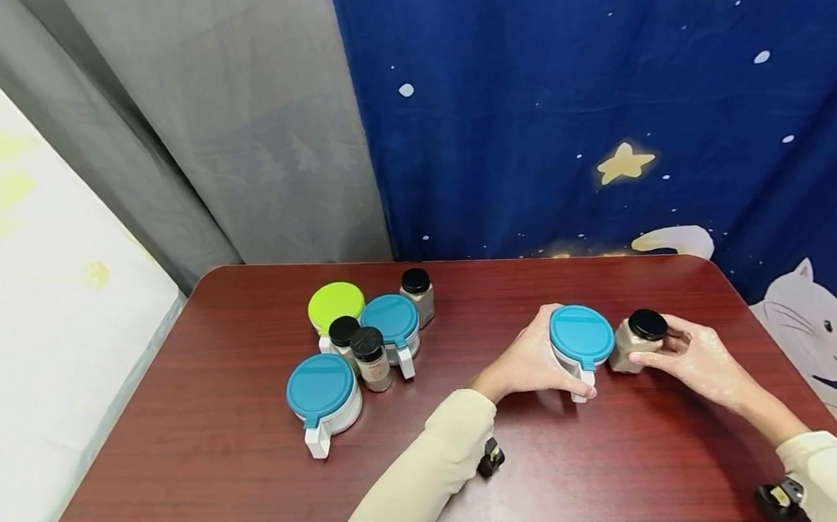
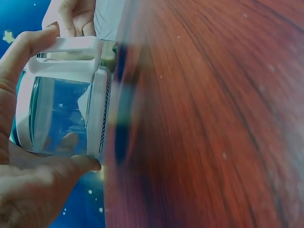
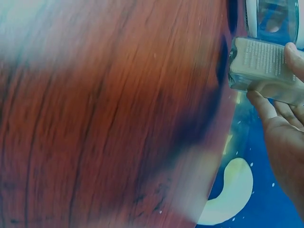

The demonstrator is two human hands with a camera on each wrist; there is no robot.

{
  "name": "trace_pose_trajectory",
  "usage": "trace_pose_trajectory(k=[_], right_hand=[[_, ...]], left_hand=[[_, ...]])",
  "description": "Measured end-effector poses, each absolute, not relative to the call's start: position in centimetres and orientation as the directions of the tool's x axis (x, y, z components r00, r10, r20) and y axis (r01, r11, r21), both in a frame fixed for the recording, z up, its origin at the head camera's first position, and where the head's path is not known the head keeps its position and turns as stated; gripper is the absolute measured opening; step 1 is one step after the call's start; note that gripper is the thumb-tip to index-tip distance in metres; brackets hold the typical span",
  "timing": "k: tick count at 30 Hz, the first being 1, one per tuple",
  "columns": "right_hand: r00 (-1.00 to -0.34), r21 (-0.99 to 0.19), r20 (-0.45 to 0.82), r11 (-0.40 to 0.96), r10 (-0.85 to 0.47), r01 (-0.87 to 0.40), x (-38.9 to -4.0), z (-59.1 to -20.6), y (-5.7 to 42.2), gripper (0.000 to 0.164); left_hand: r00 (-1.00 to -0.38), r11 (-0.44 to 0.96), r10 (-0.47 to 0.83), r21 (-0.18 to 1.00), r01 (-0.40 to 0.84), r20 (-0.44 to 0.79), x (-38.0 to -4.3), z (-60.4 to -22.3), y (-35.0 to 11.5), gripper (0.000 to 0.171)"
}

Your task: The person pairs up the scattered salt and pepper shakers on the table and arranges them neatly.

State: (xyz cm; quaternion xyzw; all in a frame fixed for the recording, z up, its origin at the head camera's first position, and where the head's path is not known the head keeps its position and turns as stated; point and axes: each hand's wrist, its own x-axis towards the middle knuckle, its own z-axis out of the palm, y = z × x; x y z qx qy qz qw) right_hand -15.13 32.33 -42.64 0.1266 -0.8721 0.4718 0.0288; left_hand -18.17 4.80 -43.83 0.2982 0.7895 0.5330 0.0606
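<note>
In the head view my left hand (image 1: pixel 528 364) grips a seasoning jar (image 1: pixel 582 337) with a blue lid and a white handle, fingers and thumb around its sides. The left wrist view shows the clear wall of this seasoning jar (image 2: pixel 64 114), with its white base close over the table. Just to the right, my right hand (image 1: pixel 705 360) holds a square spice bottle (image 1: pixel 626 349) with a black cap, pinched between thumb and fingers. Pale contents and a printed label show on the spice bottle (image 3: pixel 263 59) in the right wrist view. The two containers are side by side.
On the left of the reddish-brown table (image 1: pixel 204 442) stand two more blue-lidded jars, one in front (image 1: pixel 321 387) and one behind (image 1: pixel 390 318). A green-lidded jar (image 1: pixel 336 303) and several black-capped bottles, one at the back (image 1: pixel 418 295), are grouped with them. Curtains (image 1: pixel 526 121) hang behind.
</note>
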Motion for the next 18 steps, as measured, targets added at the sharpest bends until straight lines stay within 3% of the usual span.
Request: trace_pose_trajectory(k=[18], right_hand=[[-0.975, -0.854, 0.153, 0.476, -0.158, -0.211, -15.8, -43.2, 34.9, 0.053]], left_hand=[[-0.811, 0.282, 0.542, 0.860, 0.424, 0.222, -19.7, -44.4, 8.4, 0.105]])
